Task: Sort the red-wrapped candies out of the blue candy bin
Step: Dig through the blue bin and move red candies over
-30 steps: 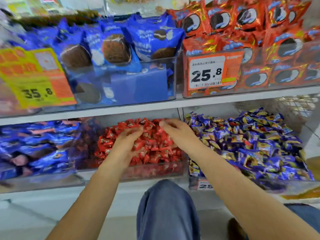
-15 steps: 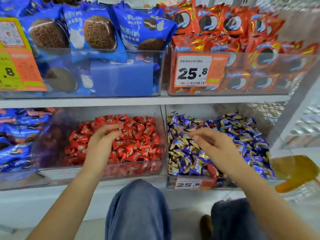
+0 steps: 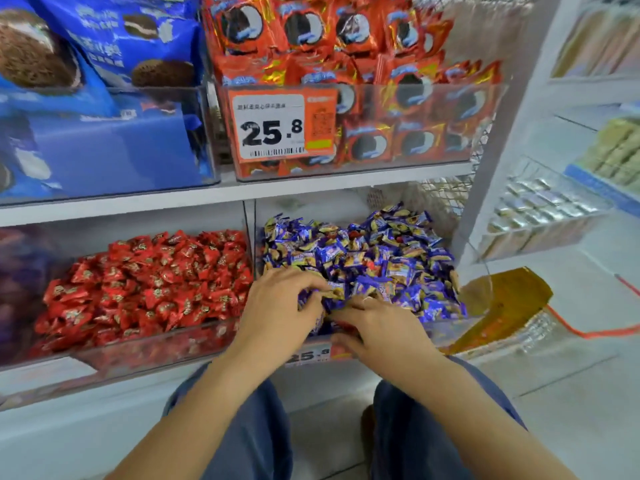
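Far to my left on the lower shelf sits the clear bin of red-wrapped candies [image 3: 145, 285], heaped nearly to its rim. Just right of it, past a thin divider, is the blue candy bin [image 3: 446, 327], piled with blue-and-gold wrapped sweets [image 3: 363, 251]; a few red wrappers show among them, one small red patch near the middle of the heap [image 3: 371, 264].

My left hand [image 3: 277, 306] is in the front left corner of the blue bin, fingers curled down into the wrappers and bunching some blue ones under the fingertips. My right hand [image 3: 381, 329] lies just beside it, nearly touching, at the bin's front edge. Its fingers are bent into the pile (a ring shows on one of them), and a sliver of red peeks out beneath them, possibly a red candy, though the blur keeps me from saying whether I actually have hold of it.

Above, the upper shelf carries blue cookie packs [image 3: 114, 46] on the left and orange-red cookie packs [image 3: 346, 32] on the right, with a 25.8 price tag [image 3: 273, 124] on that bin's front. Further right, a yellow scoop [image 3: 502, 303] rests beside the blue bin.
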Action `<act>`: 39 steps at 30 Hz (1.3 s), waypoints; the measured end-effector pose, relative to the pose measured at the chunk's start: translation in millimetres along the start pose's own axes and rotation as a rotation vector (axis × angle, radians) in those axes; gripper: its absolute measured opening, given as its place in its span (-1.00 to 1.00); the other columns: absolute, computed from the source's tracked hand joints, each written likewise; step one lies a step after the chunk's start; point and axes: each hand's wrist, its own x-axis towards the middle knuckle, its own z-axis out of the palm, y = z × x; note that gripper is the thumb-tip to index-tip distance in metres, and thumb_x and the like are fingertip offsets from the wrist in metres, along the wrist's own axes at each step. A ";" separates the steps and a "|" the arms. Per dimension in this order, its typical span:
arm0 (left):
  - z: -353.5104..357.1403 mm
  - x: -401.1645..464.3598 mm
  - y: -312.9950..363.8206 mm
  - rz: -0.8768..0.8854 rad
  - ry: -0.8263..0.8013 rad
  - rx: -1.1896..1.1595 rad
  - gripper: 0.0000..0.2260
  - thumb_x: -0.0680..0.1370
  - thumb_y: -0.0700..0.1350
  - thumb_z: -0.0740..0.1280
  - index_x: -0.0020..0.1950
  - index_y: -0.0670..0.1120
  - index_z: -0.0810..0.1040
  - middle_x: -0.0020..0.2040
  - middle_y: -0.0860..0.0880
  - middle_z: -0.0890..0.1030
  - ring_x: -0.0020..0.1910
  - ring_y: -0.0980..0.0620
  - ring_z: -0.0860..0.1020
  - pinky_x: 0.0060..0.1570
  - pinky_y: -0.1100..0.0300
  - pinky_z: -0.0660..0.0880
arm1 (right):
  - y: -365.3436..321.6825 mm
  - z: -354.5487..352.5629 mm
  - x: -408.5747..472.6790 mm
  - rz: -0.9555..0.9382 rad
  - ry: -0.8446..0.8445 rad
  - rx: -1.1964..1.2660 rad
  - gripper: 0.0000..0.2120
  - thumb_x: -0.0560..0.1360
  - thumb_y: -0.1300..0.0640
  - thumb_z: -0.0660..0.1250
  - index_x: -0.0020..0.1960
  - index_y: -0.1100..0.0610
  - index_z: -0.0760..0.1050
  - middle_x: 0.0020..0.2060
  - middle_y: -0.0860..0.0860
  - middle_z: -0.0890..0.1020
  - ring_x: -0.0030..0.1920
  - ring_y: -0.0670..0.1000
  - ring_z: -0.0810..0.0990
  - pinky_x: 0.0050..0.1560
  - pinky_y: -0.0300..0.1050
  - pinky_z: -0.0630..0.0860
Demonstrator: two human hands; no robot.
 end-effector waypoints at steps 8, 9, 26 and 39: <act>3.3 37.0 15.7 0.017 -0.089 0.046 -0.81 0.59 -0.10 0.26 0.13 0.09 0.60 0.10 0.17 0.57 0.21 0.09 0.40 0.15 0.22 0.24 | 45.0 -3.2 -7.5 0.168 0.303 0.412 -0.83 0.52 0.04 0.34 0.09 0.01 0.60 -0.06 -0.04 0.64 -0.11 -0.01 0.59 -0.09 -0.13 0.50; 9.8 45.4 21.1 0.035 -0.119 0.053 -0.78 0.60 -0.10 0.23 0.18 0.09 0.58 0.14 0.16 0.57 0.24 0.09 0.38 0.18 0.22 0.24 | 53.4 -3.3 -5.5 0.224 0.350 0.419 -0.84 0.52 0.03 0.34 0.08 0.00 0.60 -0.09 -0.04 0.65 -0.15 -0.02 0.59 -0.15 -0.17 0.48; 47.0 88.7 21.6 0.112 -0.167 0.160 -0.76 0.50 0.14 0.34 0.15 0.16 0.58 -0.02 0.23 0.58 0.08 0.16 0.46 0.12 0.17 0.34 | 127.5 -29.6 60.0 0.470 0.432 0.523 -0.81 0.58 0.09 0.19 0.02 0.01 0.58 -0.39 -0.01 0.57 -0.48 -0.03 0.39 -0.43 -0.17 0.28; 36.4 88.3 11.6 -0.070 -0.121 -0.127 -0.88 0.54 -0.03 0.35 0.05 0.11 0.62 -0.07 0.28 0.59 -0.04 0.38 0.51 -0.04 0.58 0.29 | 135.6 -11.4 93.2 0.450 0.150 -0.078 -0.79 0.52 0.31 0.23 0.13 0.16 0.50 0.08 0.14 0.51 -0.07 0.20 0.58 -0.26 -0.02 0.41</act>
